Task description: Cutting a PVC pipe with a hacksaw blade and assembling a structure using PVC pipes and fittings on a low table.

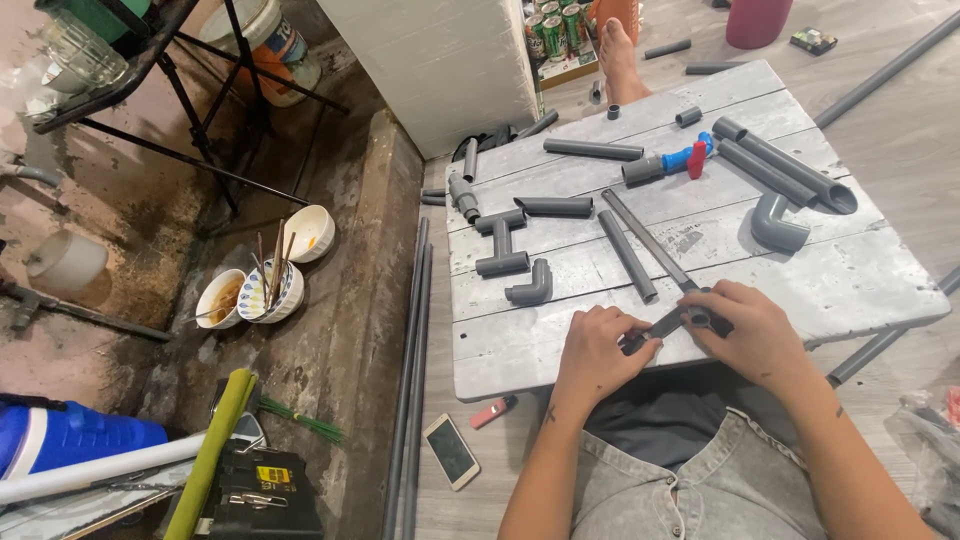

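Grey plank surface [560, 340], near edge: my left hand [597, 350] pinches a short pipe [655, 328]; my right hand [752, 330] clasps the fitting [697, 318] at its far end, axis running left–right.

matt grey plastic pipes [628, 256] lie on a rough, whitewashed wooden board [850, 285].

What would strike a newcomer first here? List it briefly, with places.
At the near edge of the grey board, the left hand and right hand grip a short grey pipe piece with a fitting. Grey pipes and elbows lie across the board, and a blue valve with a red handle stands out at its far side. Bowls with chopsticks sit on the floor at left.
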